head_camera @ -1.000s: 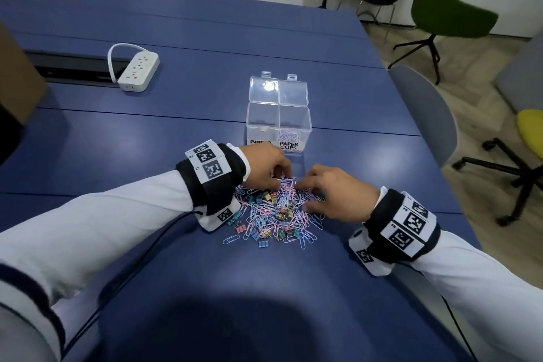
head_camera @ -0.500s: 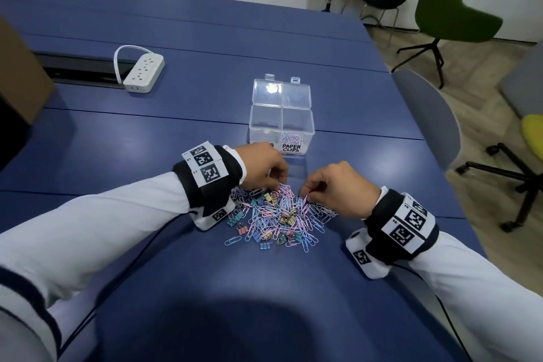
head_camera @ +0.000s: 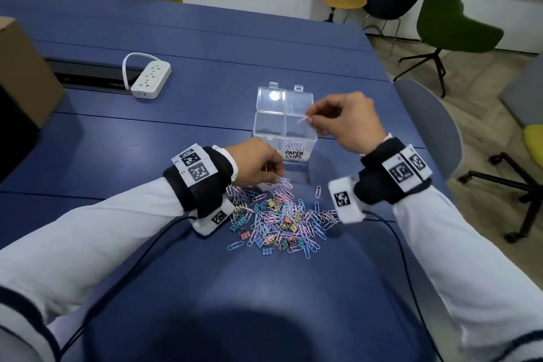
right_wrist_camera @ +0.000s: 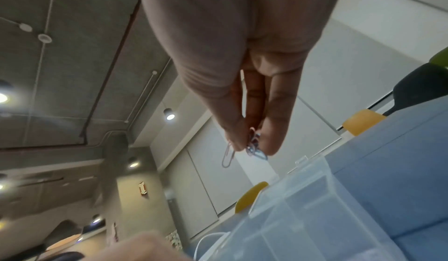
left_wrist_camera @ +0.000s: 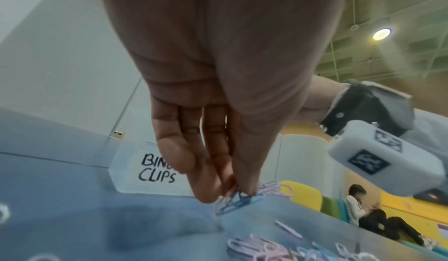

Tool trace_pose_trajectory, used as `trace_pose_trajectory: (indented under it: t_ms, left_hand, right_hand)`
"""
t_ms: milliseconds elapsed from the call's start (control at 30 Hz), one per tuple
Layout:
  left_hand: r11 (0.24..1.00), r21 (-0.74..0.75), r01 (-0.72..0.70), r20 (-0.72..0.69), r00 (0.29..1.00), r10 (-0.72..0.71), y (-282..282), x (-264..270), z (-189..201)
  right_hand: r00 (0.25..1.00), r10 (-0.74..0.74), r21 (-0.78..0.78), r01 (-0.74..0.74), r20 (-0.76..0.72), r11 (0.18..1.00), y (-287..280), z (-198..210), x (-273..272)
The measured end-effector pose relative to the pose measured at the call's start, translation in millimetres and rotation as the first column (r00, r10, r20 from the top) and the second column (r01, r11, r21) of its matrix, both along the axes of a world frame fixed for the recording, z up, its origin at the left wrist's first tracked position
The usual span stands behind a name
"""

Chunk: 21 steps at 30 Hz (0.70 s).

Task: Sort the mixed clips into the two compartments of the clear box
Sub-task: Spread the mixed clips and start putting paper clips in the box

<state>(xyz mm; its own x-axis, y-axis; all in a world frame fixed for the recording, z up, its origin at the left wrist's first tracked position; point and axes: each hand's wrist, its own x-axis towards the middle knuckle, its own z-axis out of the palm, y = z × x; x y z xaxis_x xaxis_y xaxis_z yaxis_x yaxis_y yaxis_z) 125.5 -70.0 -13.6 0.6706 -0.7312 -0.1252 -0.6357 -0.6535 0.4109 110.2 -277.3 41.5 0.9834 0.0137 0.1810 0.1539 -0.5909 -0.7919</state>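
Note:
A heap of pastel paper clips and small binder clips (head_camera: 279, 217) lies on the blue table (head_camera: 176, 126). Behind it stands the clear box (head_camera: 283, 123), lid open, with two compartments; the right one, labelled PAPER CLIPS (head_camera: 294, 153), holds several paper clips. The left label reads BINDER CLIPS (left_wrist_camera: 157, 169). My right hand (head_camera: 311, 119) hovers over the right compartment and pinches a few paper clips (right_wrist_camera: 252, 148). My left hand (head_camera: 277, 178) is down at the heap's far edge, pinching paper clips (left_wrist_camera: 236, 201) against the table.
A white power strip (head_camera: 151, 79) lies at the back left, beside a dark cable slot. A cardboard box (head_camera: 20, 73) stands at the left edge. A grey chair (head_camera: 432, 123) sits at the table's right side, other chairs beyond.
My right hand has lifted off the heap with paper clips and moved up over the box's right compartment. The left hand stays at the heap's far edge.

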Motion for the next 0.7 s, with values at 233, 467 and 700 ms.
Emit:
trace_pose_trajectory:
  t_ms: [233, 467, 700]
  left_hand:
    - [0.988, -0.134, -0.081, 0.087, 0.992, 0.094, 5.5, 4.7, 32.9]
    - [0.969, -0.170, -0.180, 0.191, 0.958, 0.212, -12.4, 38.3, 63.5]
    - [0.984, -0.039, -0.174, 0.197, 0.964, 0.179, -55.5, 64.1, 51.3]
  right_hand:
    - [0.990, -0.097, -0.162, 0.080, -0.101, 0.984, 18.6, -11.9, 35.5]
    - [0.985, -0.163, -0.058, 0.160, -0.047, 0.985, -8.5, -12.0, 15.9]
    - [0.983, -0.172, -0.095, 0.166, -0.063, 0.982, -27.2, -18.6, -22.3]
